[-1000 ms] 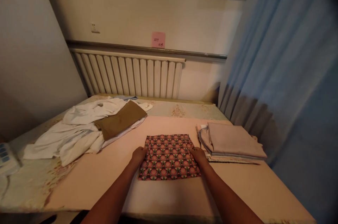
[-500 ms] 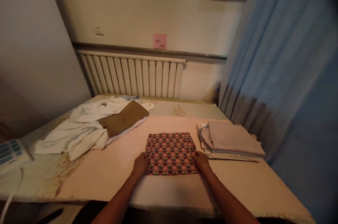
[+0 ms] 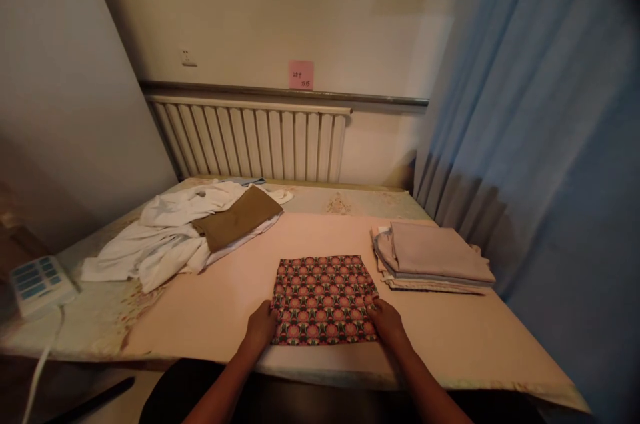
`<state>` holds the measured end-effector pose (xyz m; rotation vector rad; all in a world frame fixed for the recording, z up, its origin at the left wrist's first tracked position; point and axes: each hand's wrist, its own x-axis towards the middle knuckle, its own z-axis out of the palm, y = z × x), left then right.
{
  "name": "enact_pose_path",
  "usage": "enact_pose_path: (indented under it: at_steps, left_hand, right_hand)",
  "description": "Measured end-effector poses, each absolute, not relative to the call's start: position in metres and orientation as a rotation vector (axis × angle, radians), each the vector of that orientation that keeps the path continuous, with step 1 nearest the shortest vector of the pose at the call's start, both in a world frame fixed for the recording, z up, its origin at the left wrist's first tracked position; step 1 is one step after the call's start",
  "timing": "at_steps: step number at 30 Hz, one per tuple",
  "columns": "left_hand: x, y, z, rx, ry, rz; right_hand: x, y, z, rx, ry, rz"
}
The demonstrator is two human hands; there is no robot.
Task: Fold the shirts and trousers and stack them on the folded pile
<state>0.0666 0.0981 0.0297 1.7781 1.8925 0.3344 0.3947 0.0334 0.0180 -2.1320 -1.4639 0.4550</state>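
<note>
A patterned cloth (image 3: 324, 301), dark with rows of pink flower shapes, spreads as a flat rectangle in front of me. My left hand (image 3: 262, 327) grips its left edge near the lower corner, fingers closed. At the opposite edge my right hand (image 3: 388, 324) pinches the cloth the same way. Whether the cloth rests on the table or hangs just above it, I cannot tell. Right of it lies a stack of folded fabric (image 3: 437, 254), with a mauve piece on top.
White crumpled cloths (image 3: 150, 241) lie to the left under a folded brown cloth (image 3: 240, 217). A white power strip (image 3: 43, 284) with a cord stands at the left edge. Behind the pink-covered table (image 3: 300, 237) are a radiator (image 3: 250, 137) and, at right, a blue curtain (image 3: 510, 117).
Both hands have come slightly toward me with the patterned cloth, still held at its two sides. The camera view has shifted a little.
</note>
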Motion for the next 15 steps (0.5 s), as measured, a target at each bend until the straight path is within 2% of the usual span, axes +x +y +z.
enact_pose_path:
  at_steps: [5, 11, 15]
  left_hand:
    - [0.055, 0.075, 0.036, 1.838, 1.976, 0.425]
    - [0.107, 0.064, 0.043, 2.398, 1.849, 0.84]
    - [0.159, 0.065, 0.024, 2.617, 1.67, 0.754]
  right_hand:
    - [0.398, 0.005, 0.018, -2.127, -1.364, 0.489]
    - [0.367, 0.004, 0.024, -1.779, -1.486, -0.099]
    - [0.329, 0.026, 0.008, -1.512, -1.866, -0.302]
